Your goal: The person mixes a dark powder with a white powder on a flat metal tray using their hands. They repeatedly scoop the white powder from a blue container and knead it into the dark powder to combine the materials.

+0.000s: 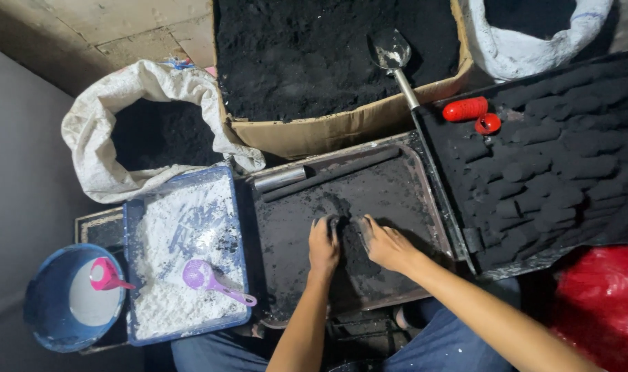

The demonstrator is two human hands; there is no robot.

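Both my hands rest in a shallow metal tray [424, 180] coated with black powder. My left hand [323, 245] is curled over a small lump of black paste, fingertips blackened. Beside it my right hand [385, 243] presses down on the same dark mass, fingers bent. A metal tube [280, 178] and a long black rod [331, 175] lie along the tray's far edge. To the right, a black board [569, 158] holds rows of short black cylinders.
A blue tray of white powder [186, 251] holds a purple scoop [210, 279]. A blue bucket [73, 297] holds a pink scoop [107, 274]. A cardboard box of black powder [328, 62] has a metal scoop [391, 52]. White sacks [148, 124] and red objects [466, 109] lie around.
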